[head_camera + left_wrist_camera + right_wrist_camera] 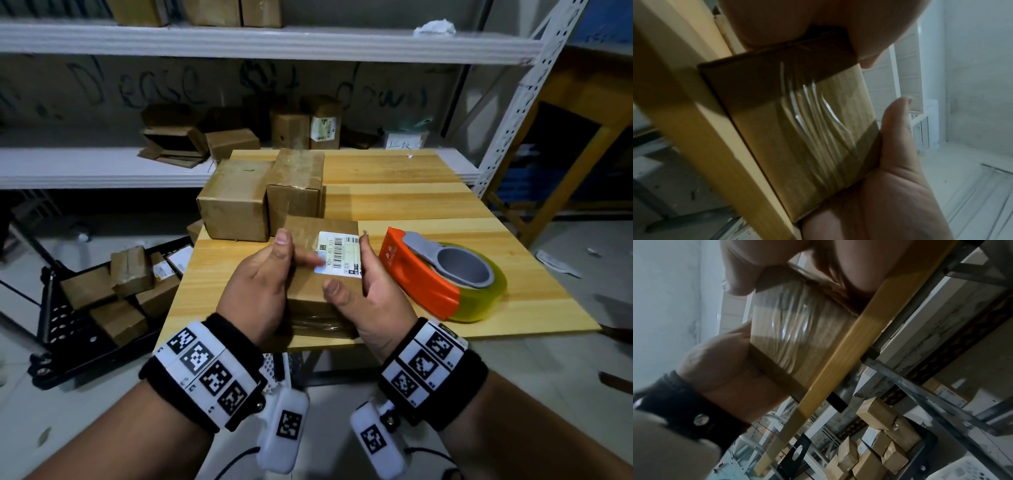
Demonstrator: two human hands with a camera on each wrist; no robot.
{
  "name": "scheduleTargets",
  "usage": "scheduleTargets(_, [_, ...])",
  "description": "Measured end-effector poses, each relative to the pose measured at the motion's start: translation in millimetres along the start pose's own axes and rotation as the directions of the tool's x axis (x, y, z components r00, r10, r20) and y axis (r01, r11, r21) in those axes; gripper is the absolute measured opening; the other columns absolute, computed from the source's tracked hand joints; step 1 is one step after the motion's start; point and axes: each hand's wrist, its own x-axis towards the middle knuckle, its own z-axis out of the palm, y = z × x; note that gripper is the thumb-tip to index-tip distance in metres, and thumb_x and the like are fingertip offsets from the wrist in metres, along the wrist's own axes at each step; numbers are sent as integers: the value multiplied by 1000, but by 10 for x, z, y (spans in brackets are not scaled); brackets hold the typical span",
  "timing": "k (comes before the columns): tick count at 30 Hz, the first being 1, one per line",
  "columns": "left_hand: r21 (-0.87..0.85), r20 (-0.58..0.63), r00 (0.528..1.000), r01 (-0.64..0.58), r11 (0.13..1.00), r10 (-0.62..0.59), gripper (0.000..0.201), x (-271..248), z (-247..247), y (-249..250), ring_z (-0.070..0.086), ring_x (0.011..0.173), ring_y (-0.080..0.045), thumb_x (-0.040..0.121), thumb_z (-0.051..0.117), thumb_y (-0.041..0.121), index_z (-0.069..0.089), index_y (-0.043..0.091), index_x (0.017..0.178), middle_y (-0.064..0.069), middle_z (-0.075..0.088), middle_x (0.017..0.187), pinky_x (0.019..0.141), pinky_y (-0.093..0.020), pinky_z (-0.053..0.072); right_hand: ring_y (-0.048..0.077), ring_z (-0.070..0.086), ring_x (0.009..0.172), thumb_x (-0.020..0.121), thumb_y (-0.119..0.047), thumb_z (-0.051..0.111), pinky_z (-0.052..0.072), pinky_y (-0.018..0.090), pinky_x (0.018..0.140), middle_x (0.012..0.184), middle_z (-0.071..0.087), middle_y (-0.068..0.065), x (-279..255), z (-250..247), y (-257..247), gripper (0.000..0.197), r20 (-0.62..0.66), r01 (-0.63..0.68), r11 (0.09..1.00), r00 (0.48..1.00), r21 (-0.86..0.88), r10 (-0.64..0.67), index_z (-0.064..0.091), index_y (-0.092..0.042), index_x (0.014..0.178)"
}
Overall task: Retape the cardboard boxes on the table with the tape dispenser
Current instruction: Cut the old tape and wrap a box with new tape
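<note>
A small cardboard box (306, 290) with a white barcode label (340, 253) sits at the front edge of the wooden table (411, 192). My left hand (270, 274) grips its left side, thumb up along the edge and a finger across the top. My right hand (373, 291) grips its right side with the thumb on top. Wrinkled clear tape covers the box's near face (797, 138), also seen in the right wrist view (797, 331). An orange tape dispenser (421, 274) with a yellowish roll lies on the table just right of my right hand.
Two larger cardboard boxes (236, 202) (296, 185) stand side by side behind the held one. A white metal shelf (102, 168) beyond the table carries more boxes. A black crate (68, 325) of boxes sits on the floor at left.
</note>
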Motion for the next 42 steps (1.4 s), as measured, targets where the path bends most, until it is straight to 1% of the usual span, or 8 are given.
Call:
scheduleTargets(2, [-68,10,997,74,995,-73,47,-9,-23,-20,70,96,5,96,31,72,70,55,116,23,74,110,96,-23,52,8,56,136,70,-56,81,40,43,121,124,65,-32,5,18,-16,127,-24,-44,999,999,-2,43,0,-36,165])
scheduleTargets(5, [-389,91,971,240,889,-222,61,-7,-19,-37,74,112,-22,76,46,84,69,45,118,7,78,116,108,-52,49,14,61,131,74,-55,87,41,48,120,118,69,-30,50,49,17,121,-92,-107,990,989,97,116,8,-43,164])
scheduleTargets(11, [-100,-13,999,47,994,-48,62,58,-114,-100,62,128,-9,96,41,75,48,45,150,11,61,145,110,-36,49,25,71,119,88,-7,76,50,55,110,124,77,-3,85,149,10,84,-143,-41,926,984,376,101,39,-38,157])
scheduleTargets(15, [-401,-94,990,59,914,-105,79,55,-71,-25,71,113,-8,81,81,45,48,21,148,8,68,136,88,-27,60,31,72,117,76,-1,72,56,49,102,124,76,10,132,117,-70,82,-113,7,830,991,557,67,50,-27,151])
scheduleTargets(21, [-594,107,982,188,782,-155,105,102,-162,-54,62,124,-50,64,95,51,50,2,146,-29,64,134,108,-70,43,34,69,121,77,2,61,57,47,100,129,73,15,148,56,-73,77,-4,-38,788,999,614,51,50,-20,150])
scheduleTargets(31, [-368,-79,997,-17,930,-12,91,127,-171,6,73,113,-27,56,94,63,65,19,130,-6,76,123,101,-53,55,23,62,131,100,7,54,51,47,111,145,63,6,233,9,-64,66,-150,27,969,989,244,11,37,-17,159])
scheduleTargets(36, [-284,-129,991,-73,956,38,70,65,-108,109,74,110,-14,73,89,40,64,26,137,6,77,120,94,-45,61,13,62,131,81,-56,69,49,50,113,143,65,-8,211,116,-165,71,-169,80,997,982,2,-78,55,-34,148])
scheduleTargets(42, [-144,-200,974,-133,981,103,52,8,-2,106,72,102,3,89,77,23,61,31,138,25,76,109,77,-15,58,19,68,122,82,-74,65,52,55,105,130,72,-5,135,216,-156,56,-121,138,990,983,-14,-138,60,-48,131])
